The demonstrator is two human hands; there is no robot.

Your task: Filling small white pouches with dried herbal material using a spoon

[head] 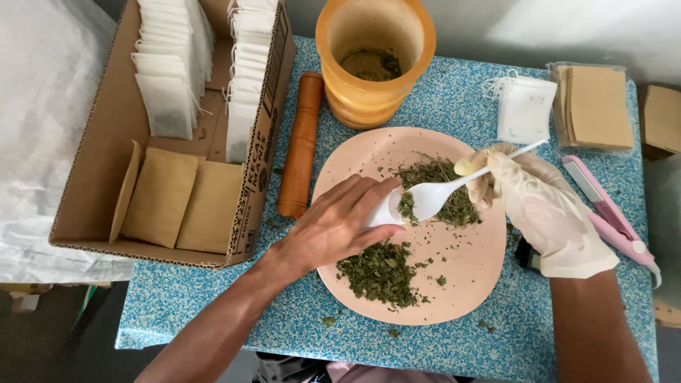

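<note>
Plastic spoon [433, 195] gripped by gloved right hand [543, 209], loading herbs; bare left hand [337, 227] pinching white sachet [385, 213] open above pink plate [468, 284].

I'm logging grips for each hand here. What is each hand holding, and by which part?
The gloved right hand holds a white plastic spoon by its handle. The bare left hand pinches a small white bag at its edge, by the spoon's bowl.

Even, soft daylight; faint shadows under hands. Sharp focus mid-frame, slight wide-angle bending at edges, mild washout upper left.
</note>
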